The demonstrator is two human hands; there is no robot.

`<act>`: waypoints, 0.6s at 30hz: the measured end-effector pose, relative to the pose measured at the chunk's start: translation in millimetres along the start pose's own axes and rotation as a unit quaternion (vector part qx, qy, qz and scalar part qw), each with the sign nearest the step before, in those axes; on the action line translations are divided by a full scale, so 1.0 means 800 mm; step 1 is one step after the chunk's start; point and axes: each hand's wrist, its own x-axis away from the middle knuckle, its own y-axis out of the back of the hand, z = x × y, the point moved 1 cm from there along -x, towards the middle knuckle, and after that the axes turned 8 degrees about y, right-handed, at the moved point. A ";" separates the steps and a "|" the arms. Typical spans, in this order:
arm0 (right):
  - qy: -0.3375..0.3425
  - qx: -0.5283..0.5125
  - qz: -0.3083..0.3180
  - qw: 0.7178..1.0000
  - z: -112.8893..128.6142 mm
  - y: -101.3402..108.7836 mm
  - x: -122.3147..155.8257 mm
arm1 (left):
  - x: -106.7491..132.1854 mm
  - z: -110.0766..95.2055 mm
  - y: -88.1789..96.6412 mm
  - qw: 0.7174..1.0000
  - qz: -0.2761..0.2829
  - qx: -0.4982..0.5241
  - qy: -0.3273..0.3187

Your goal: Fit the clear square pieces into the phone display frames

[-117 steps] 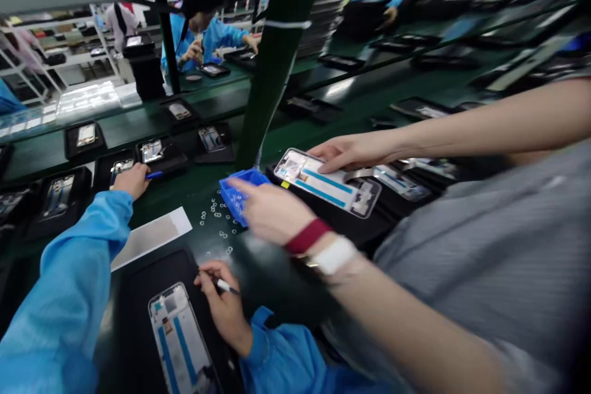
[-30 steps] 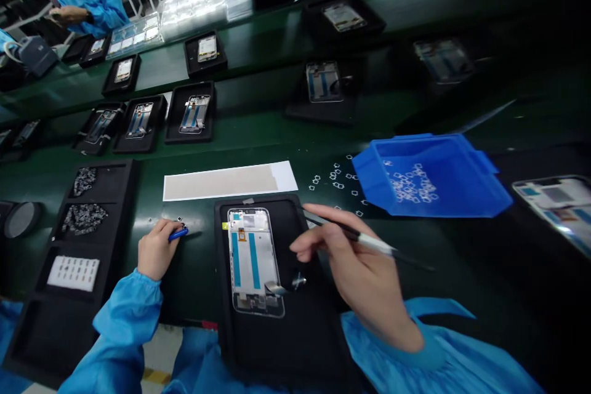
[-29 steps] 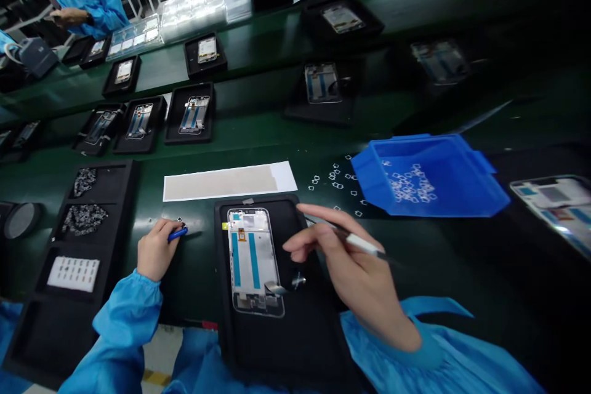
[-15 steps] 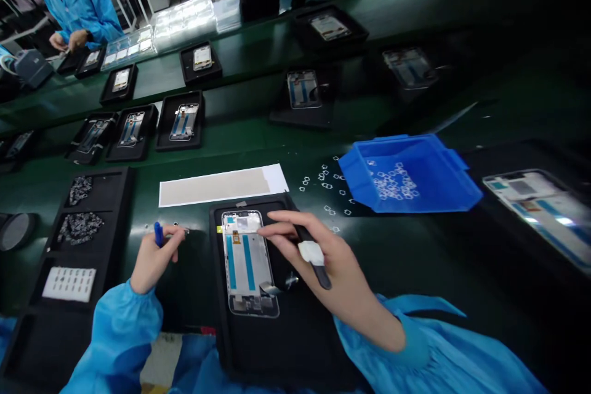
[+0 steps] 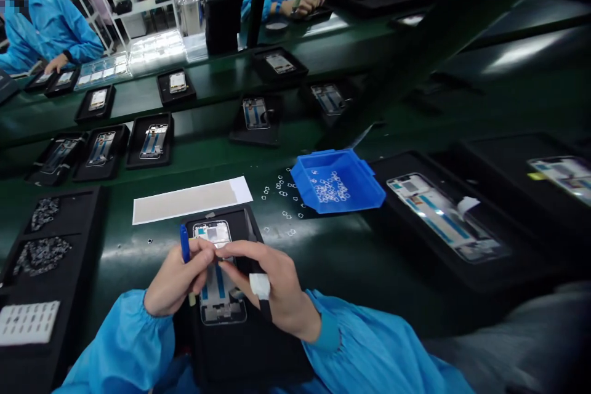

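On the black foam tray (image 5: 252,345) lies the silver phone frame (image 5: 222,313). My left hand (image 5: 173,280) grips a blue stick (image 5: 184,242), my right hand (image 5: 277,292) a white-taped black stylus (image 5: 261,290). Fingertips pinch together over the frame's top. Next move likely wants steadiness.

Loose bright blue left sleeve (image 5: 120,345) and right sleeve (image 5: 369,351), elastic-gathered cuffs; left hand (image 5: 173,280) and right hand (image 5: 277,289) bare.
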 end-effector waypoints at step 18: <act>-0.052 0.001 0.018 0.998 -0.005 -0.004 0.015 | 0.022 0.014 -0.008 0.878 -0.214 -0.021 -0.427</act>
